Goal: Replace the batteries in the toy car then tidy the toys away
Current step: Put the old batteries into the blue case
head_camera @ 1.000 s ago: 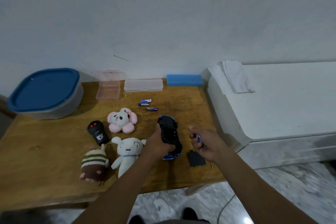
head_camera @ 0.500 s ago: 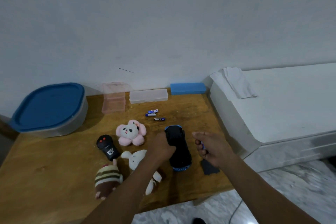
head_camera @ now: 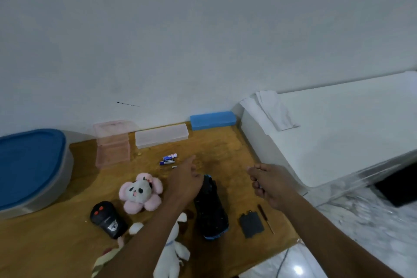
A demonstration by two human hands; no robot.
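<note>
The toy car (head_camera: 211, 207) lies underside up on the wooden table (head_camera: 225, 153), black with a blue edge. My left hand (head_camera: 186, 179) is off the car, open, with fingers stretched toward the loose blue batteries (head_camera: 169, 159); a third battery (head_camera: 174, 167) peeks out at my fingertips. My right hand (head_camera: 266, 181) hovers right of the car, closed around a small blue battery that barely shows. The black battery cover (head_camera: 251, 224) and a thin screwdriver (head_camera: 265, 218) lie to the right of the car.
A black remote (head_camera: 108, 219), pink panda plush (head_camera: 140, 192), white plush (head_camera: 173, 253) and striped plush (head_camera: 106, 259) lie at the left front. A blue-lidded tub (head_camera: 29, 169), pink box (head_camera: 112, 144), clear case (head_camera: 162, 135) and blue case (head_camera: 213, 120) line the back. A white appliance (head_camera: 338, 131) borders the right.
My left hand has let go of the car and reached forward toward the batteries. The car now rests on the table. My right hand stays closed and has lifted slightly.
</note>
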